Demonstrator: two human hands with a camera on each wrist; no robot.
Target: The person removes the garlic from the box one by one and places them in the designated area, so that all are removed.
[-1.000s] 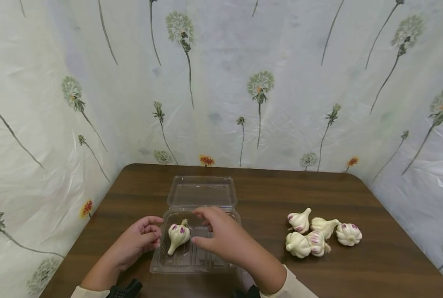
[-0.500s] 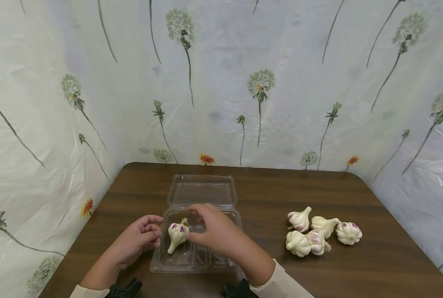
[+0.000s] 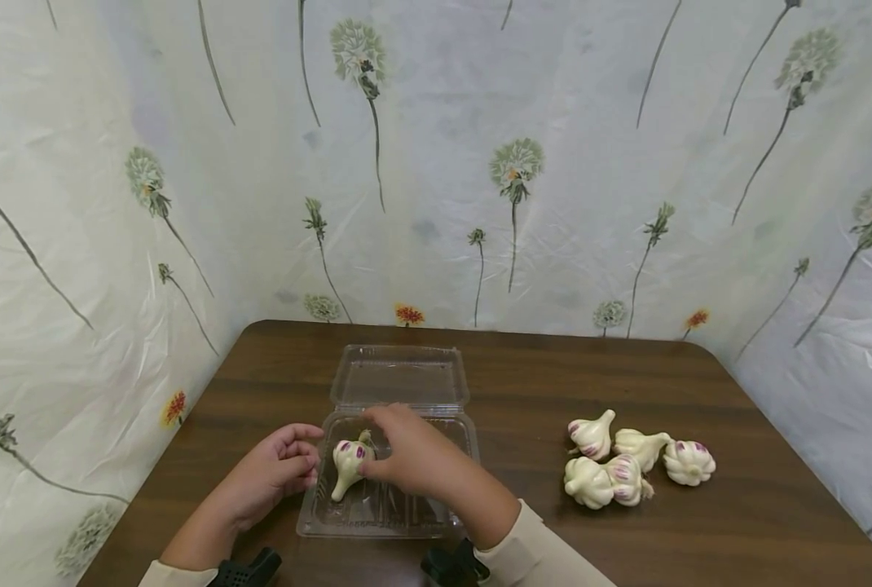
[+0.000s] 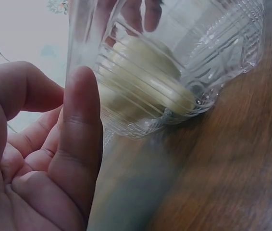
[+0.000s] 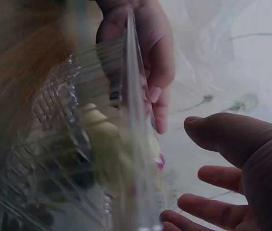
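Observation:
One garlic bulb with purple streaks lies in the left part of a clear plastic clamshell box, stem toward the near side. My right hand is over the box, thumb close beside the bulb and fingers spread; in the right wrist view the thumb and fingers are apart with nothing between them. At the box's left rim is my left hand, its fingers loosely bent. Through the clear wall in the left wrist view, the bulb shows just beyond the left fingers.
The box's lid is folded back, away from me. Several more garlic bulbs lie together on the right of the brown wooden table. A flower-printed sheet surrounds the table at the back and sides.
My right hand has moved left over the box, bringing its thumb up to the bulb. The left hand, box and other bulbs have stayed in place.

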